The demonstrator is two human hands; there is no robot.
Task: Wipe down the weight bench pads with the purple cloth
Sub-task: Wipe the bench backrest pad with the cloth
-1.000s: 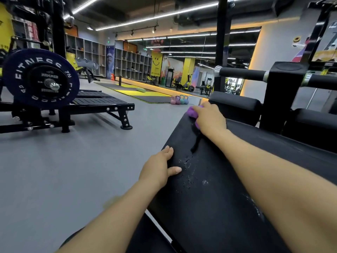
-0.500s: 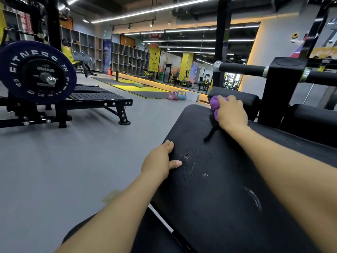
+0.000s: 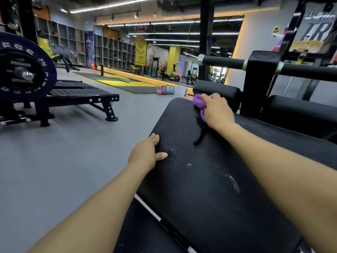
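The black weight bench pad (image 3: 209, 179) fills the lower right of the head view, with wet droplets and a smear on its middle. My right hand (image 3: 217, 110) presses a bunched purple cloth (image 3: 198, 103) onto the pad's far end. My left hand (image 3: 147, 154) rests on the pad's left edge, fingers over the side and thumb on top. A second black pad (image 3: 217, 92) sits just beyond the cloth.
A black upright post with padded roller bars (image 3: 224, 62) stands behind the pad on the right. To the left are a flat black bench (image 3: 82, 95) and a loaded barbell plate (image 3: 21, 68). Small coloured kettlebells (image 3: 165, 90) sit on the grey floor ahead.
My right hand has slid the purple cloth along the pad's far end, first to the right and now slightly back toward the left. My left hand stays on the pad's edge.
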